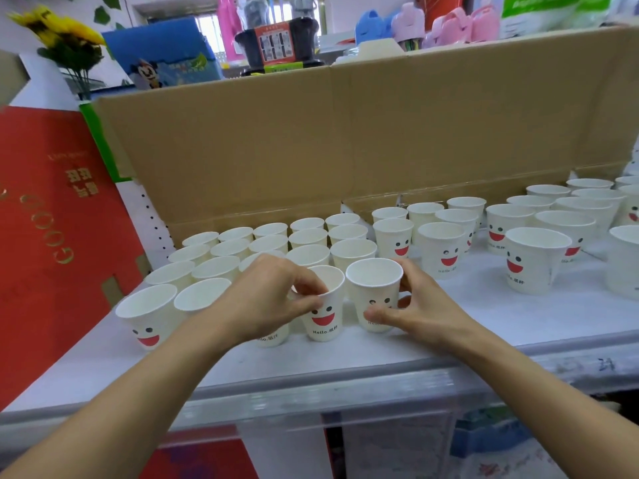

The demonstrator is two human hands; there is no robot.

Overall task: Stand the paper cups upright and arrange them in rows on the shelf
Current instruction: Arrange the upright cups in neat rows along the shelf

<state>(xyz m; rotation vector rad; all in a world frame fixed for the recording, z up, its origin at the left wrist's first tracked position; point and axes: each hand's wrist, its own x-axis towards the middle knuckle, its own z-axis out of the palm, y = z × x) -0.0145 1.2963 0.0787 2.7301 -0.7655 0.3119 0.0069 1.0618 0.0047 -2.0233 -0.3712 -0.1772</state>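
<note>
**Head view:** A person's left hand (273, 299) pinches the near rim of a smiling paper cup (325, 316), thumb outside and a fingertip curled over the lip, near the front edge of a white shelf (484, 319). At that cup's three o'clock, the right hand (425, 305) grasps a second cup (375, 288), with the thumb low across the printed face and the fingers wrapped behind the wall. Both cups stand upright, mouths up and sides close together; whether they touch cannot be told.

From ten to twelve o'clock of the hands, a block of cups (276, 243) stands upright in tight rows. The rows run back to a cardboard box (311, 143), whose tall flap walls off the rear of the shelf. From one to three o'clock, looser cups (536, 261) stand upright in uneven rows, several showing red mouths and dot eyes to the camera.

A red board (45, 219) with gold lettering leans at the frame's nine o'clock, and a yellow sunflower (58, 29) shows at eleven. Packaged goods (276, 43) crowd the frame's twelve o'clock, behind the box.
</note>
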